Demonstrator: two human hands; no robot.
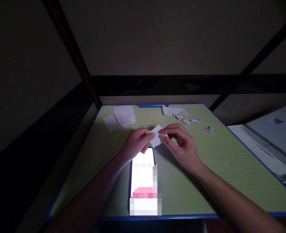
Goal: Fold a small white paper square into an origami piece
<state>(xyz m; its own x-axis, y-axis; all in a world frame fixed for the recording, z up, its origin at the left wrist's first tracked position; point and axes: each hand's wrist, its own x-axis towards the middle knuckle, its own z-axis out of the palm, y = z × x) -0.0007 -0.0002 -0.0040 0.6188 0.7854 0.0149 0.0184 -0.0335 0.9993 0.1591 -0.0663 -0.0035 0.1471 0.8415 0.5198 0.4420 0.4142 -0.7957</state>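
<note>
Both my hands hold one small white paper slip (157, 136) just above a pale green table (220, 161) with a blue rim. My left hand (136, 144) pinches the slip's left end between thumb and fingers. My right hand (181, 144) pinches its right end, fingers curled. A lit phone (143, 174) lies flat on the table right below my hands and shows a timer.
A stack of white paper slips (123, 116) lies at the table's far left. A flat sheet (175, 111) and several small folded paper pieces (187, 120) lie at the far right. Another folded piece (209, 130) sits further right. Dark bars and a wall rise behind.
</note>
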